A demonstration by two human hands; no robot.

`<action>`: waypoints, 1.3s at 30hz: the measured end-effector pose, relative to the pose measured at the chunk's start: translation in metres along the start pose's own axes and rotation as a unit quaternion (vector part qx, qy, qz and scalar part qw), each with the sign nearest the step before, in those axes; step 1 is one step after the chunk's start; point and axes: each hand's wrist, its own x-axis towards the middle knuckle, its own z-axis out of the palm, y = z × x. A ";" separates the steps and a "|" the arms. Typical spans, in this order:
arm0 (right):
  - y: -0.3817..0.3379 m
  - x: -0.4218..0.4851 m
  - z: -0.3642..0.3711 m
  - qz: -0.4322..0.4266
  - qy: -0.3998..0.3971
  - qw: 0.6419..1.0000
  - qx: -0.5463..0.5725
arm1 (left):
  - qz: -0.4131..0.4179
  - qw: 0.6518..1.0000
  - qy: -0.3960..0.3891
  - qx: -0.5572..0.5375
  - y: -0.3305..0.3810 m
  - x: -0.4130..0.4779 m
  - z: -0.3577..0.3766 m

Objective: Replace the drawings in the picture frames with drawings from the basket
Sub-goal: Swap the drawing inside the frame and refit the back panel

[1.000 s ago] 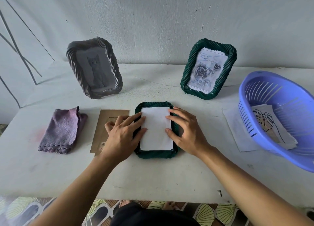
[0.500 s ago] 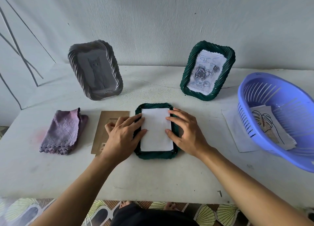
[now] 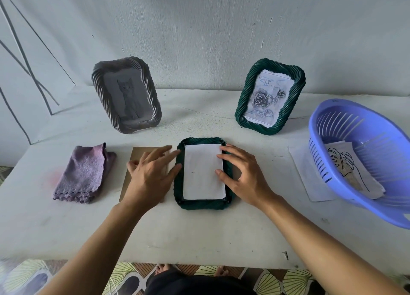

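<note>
The left hand [image 3: 150, 177] has slid left off the frame [image 3: 199, 203] since the earlier picture and is now over the brown board [image 3: 137, 152], fingers spread, gripping nothing. The right hand [image 3: 244, 179] stays, its relaxed fingertips touching the right edge of the white paper [image 3: 203, 175], pinching nothing. The paper lies in the flat frame, between the hands.
</note>
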 end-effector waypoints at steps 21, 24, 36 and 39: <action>0.002 0.000 0.000 0.004 -0.013 1.000 -0.006 | -0.108 0.988 -0.028 0.110 -0.011 -0.036 -0.035; 0.000 0.000 0.001 0.017 -0.009 1.000 -0.011 | -0.090 0.991 0.007 0.103 -0.011 -0.038 -0.032; -0.004 -0.001 0.000 0.029 -0.025 0.999 -0.033 | -0.114 0.976 0.065 -0.174 0.004 -0.029 -0.059; -0.004 -0.001 0.000 0.029 -0.024 0.999 -0.031 | -0.095 0.977 0.052 -0.181 0.014 -0.026 -0.061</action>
